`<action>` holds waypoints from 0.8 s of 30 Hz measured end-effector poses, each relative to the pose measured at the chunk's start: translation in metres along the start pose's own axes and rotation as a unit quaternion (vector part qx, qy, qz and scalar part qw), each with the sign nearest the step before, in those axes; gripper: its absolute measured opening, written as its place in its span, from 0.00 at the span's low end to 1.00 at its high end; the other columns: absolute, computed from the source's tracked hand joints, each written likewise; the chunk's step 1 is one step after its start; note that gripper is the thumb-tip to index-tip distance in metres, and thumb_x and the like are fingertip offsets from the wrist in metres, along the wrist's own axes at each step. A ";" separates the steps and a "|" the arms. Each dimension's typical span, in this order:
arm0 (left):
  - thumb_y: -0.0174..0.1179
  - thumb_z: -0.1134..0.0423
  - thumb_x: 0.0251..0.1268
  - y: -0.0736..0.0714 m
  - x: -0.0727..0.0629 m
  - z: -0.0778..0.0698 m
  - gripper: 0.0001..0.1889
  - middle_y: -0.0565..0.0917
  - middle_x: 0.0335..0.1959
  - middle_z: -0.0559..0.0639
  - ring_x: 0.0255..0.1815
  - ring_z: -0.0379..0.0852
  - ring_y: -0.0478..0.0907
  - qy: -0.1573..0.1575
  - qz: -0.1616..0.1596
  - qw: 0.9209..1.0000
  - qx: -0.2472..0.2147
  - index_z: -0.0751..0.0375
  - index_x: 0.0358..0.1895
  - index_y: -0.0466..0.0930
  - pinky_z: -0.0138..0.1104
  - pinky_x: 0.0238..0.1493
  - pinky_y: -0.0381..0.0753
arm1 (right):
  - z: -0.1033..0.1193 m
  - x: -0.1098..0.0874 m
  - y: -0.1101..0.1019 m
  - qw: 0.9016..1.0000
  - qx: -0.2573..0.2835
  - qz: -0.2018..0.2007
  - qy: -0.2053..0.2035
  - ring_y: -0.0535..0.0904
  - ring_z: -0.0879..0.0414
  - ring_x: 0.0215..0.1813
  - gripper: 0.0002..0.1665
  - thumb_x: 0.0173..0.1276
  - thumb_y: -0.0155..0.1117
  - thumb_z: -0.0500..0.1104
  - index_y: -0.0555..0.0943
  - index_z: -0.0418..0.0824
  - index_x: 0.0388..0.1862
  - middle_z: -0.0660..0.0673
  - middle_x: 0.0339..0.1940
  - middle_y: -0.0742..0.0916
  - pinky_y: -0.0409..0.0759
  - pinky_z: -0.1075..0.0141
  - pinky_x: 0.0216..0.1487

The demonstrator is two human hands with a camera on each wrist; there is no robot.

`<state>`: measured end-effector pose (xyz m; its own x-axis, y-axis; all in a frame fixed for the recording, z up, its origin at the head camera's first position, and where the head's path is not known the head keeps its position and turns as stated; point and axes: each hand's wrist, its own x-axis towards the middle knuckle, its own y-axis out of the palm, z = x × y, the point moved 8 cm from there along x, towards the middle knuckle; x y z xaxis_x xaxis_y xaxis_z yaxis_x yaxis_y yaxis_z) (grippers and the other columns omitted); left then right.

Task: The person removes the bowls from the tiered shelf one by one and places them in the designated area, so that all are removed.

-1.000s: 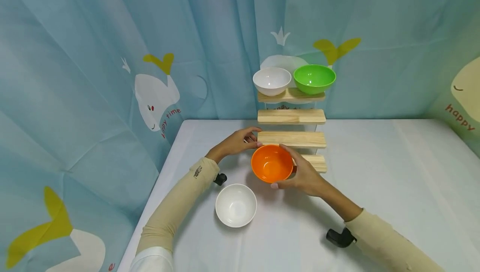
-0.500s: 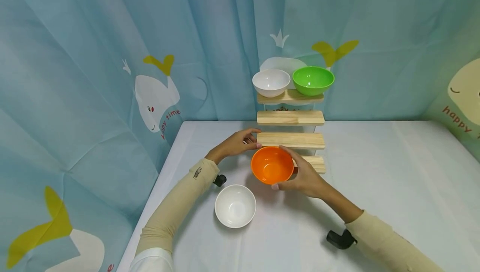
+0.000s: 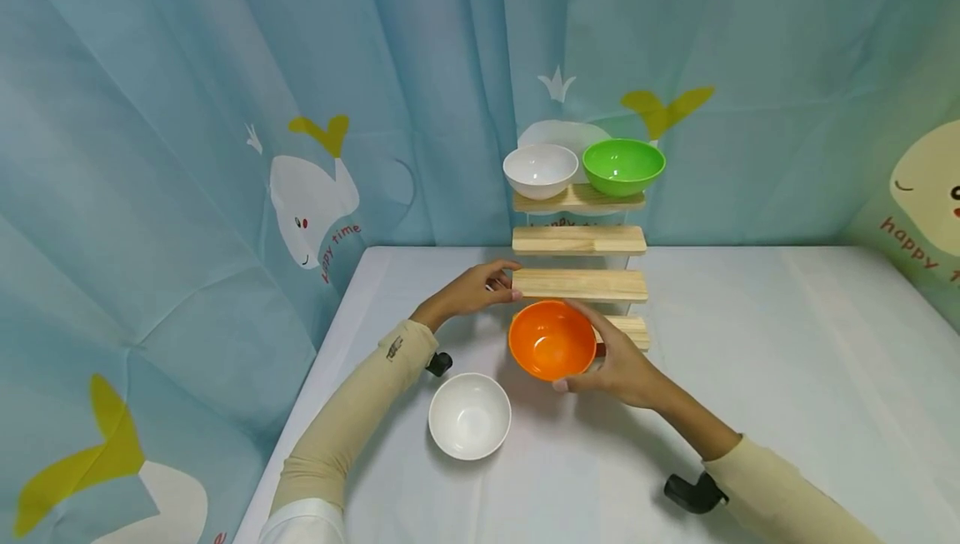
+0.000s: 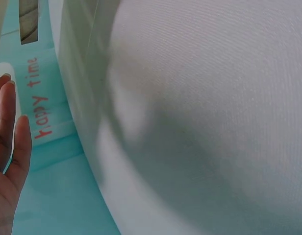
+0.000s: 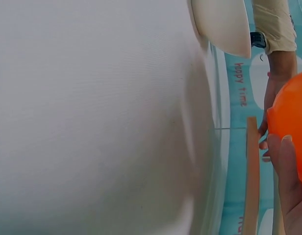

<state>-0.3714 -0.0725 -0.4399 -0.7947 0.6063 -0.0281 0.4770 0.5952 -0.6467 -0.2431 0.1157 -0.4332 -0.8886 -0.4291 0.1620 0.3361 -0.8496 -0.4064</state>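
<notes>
In the head view my right hand (image 3: 626,365) holds an orange bowl (image 3: 551,340) by its right side, thumb at the near rim and fingers at the far rim. The bowl hangs above the table before the lowest board of a stepped wooden rack (image 3: 579,284), tilted so its inside shows. My left hand (image 3: 472,287) holds the left end of the rack's second-lowest board between thumb and fingers. In the right wrist view the orange bowl (image 5: 293,117) is partly cut off at the edge. A white bowl (image 3: 470,416) stands on the table nearer me.
Another white bowl (image 3: 541,171) and a green bowl (image 3: 624,167) sit side by side on the rack's top board. A blue curtain (image 3: 442,94) with printed whales hangs behind and left of the white-covered table (image 3: 750,344).
My right hand has carried the orange bowl slightly right and toward me, away from the rack. My left hand stays at the board's end. The head view has shifted a little.
</notes>
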 end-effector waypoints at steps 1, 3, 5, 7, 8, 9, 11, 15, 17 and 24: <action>0.64 0.48 0.70 0.000 0.000 0.000 0.31 0.82 0.53 0.51 0.54 0.46 0.80 -0.001 0.000 1.000 -0.001 0.51 0.73 0.69 0.38 0.55 0.81 | -0.001 -0.002 0.000 1.000 0.003 0.002 0.003 0.80 0.42 0.56 0.66 0.47 0.86 0.46 0.57 0.52 0.81 0.39 0.74 0.68 0.86 0.63 0.46; 0.64 0.49 0.70 0.000 0.000 0.000 0.30 0.82 0.53 0.51 0.54 0.46 0.80 -0.003 -0.001 1.000 -0.003 0.50 0.72 0.69 0.38 0.55 0.81 | -0.003 -0.006 -0.001 1.000 0.007 0.006 0.013 0.82 0.41 0.53 0.66 0.48 0.86 0.46 0.56 0.53 0.81 0.38 0.75 0.67 0.87 0.62 0.43; 0.65 0.49 0.69 0.000 0.000 0.001 0.30 0.82 0.54 0.51 0.54 0.47 0.80 -0.002 -0.001 1.000 -0.005 0.50 0.72 0.70 0.38 0.55 0.81 | -0.004 -0.009 -0.002 1.000 0.011 0.012 0.021 0.83 0.41 0.50 0.66 0.49 0.85 0.46 0.56 0.53 0.81 0.37 0.75 0.66 0.88 0.61 0.39; 0.65 0.50 0.70 0.000 0.001 0.001 0.30 0.81 0.54 0.52 0.53 0.47 0.80 -0.001 -0.002 1.000 -0.010 0.50 0.72 0.70 0.39 0.56 0.81 | -0.005 -0.013 -0.004 1.000 0.010 0.013 0.027 0.83 0.41 0.49 0.65 0.49 0.85 0.46 0.56 0.53 0.81 0.36 0.75 0.66 0.88 0.61 0.38; 0.65 0.50 0.70 0.000 0.001 0.001 0.30 0.81 0.54 0.53 0.53 0.47 0.80 -0.001 -0.002 1.000 -0.012 0.50 0.72 0.70 0.39 0.56 0.81 | -0.006 -0.014 -0.004 0.999 0.009 0.014 0.027 0.83 0.41 0.49 0.65 0.49 0.85 0.46 0.55 0.52 0.81 0.36 0.75 0.66 0.88 0.60 0.37; 0.65 0.50 0.69 0.000 0.001 0.000 0.30 0.81 0.55 0.53 0.53 0.47 0.80 0.000 -0.002 1.000 -0.014 0.50 0.72 0.70 0.39 0.56 0.81 | -0.006 -0.016 -0.005 1.000 0.009 0.016 0.025 0.83 0.41 0.50 0.65 0.50 0.85 0.45 0.55 0.51 0.81 0.36 0.74 0.67 0.88 0.60 0.36; 0.65 0.50 0.70 0.001 0.001 0.000 0.30 0.80 0.55 0.53 0.53 0.47 0.80 0.001 -0.002 1.000 -0.017 0.50 0.72 0.70 0.39 0.57 0.80 | -0.006 -0.020 -0.006 1.000 0.009 0.018 0.024 0.84 0.41 0.50 0.65 0.50 0.84 0.45 0.55 0.49 0.81 0.35 0.74 0.67 0.87 0.60 0.36; 0.65 0.50 0.69 0.001 0.000 0.000 0.30 0.80 0.55 0.53 0.53 0.48 0.80 0.002 -0.002 1.000 -0.021 0.51 0.72 0.70 0.40 0.57 0.80 | -0.008 -0.026 -0.007 0.999 0.010 0.022 0.024 0.84 0.43 0.50 0.65 0.50 0.84 0.44 0.54 0.47 0.82 0.34 0.72 0.69 0.87 0.59 0.34; 0.65 0.50 0.69 0.001 0.001 0.001 0.30 0.80 0.55 0.53 0.53 0.48 0.80 0.002 0.000 1.000 -0.024 0.51 0.72 0.70 0.40 0.56 0.81 | -0.009 -0.030 -0.007 0.999 0.009 0.022 0.025 0.84 0.45 0.48 0.65 0.50 0.84 0.44 0.55 0.48 0.82 0.34 0.72 0.70 0.86 0.59 0.34; 0.64 0.50 0.70 0.000 0.002 0.002 0.30 0.80 0.55 0.53 0.53 0.48 0.80 0.000 0.001 1.000 -0.024 0.51 0.72 0.69 0.40 0.55 0.81 | -0.013 -0.035 -0.008 0.999 0.005 0.028 0.021 0.84 0.46 0.47 0.64 0.51 0.83 0.43 0.55 0.50 0.81 0.33 0.70 0.72 0.86 0.60 0.32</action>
<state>-0.3733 -0.0726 -0.4421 -0.7940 0.6071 -0.0298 0.4962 0.6190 -0.6088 -0.2185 0.1418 -0.4474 -0.8807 -0.4627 0.1016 0.3884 -0.8281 -0.4043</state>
